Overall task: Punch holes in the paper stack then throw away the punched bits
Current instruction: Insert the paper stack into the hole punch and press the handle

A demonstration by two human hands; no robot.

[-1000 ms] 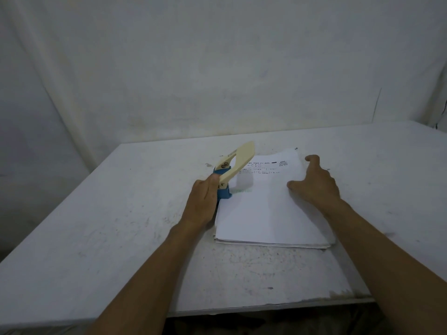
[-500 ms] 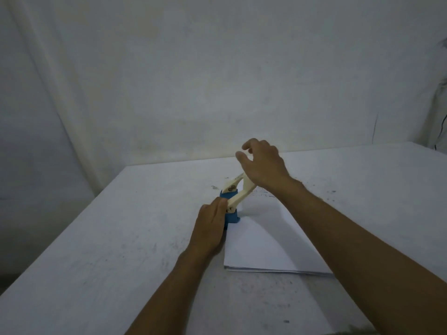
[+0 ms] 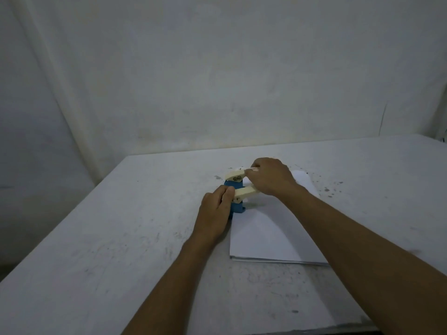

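Head view: your left hand (image 3: 215, 213) grips the hole punch (image 3: 235, 192) base to steady it; your right hand (image 3: 271, 176) closes on its lever, over the paper stack's (image 3: 266, 238) left edge

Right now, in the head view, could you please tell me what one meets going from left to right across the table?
Bare table → left hand → hole punch → right hand → paper stack → dark specks.
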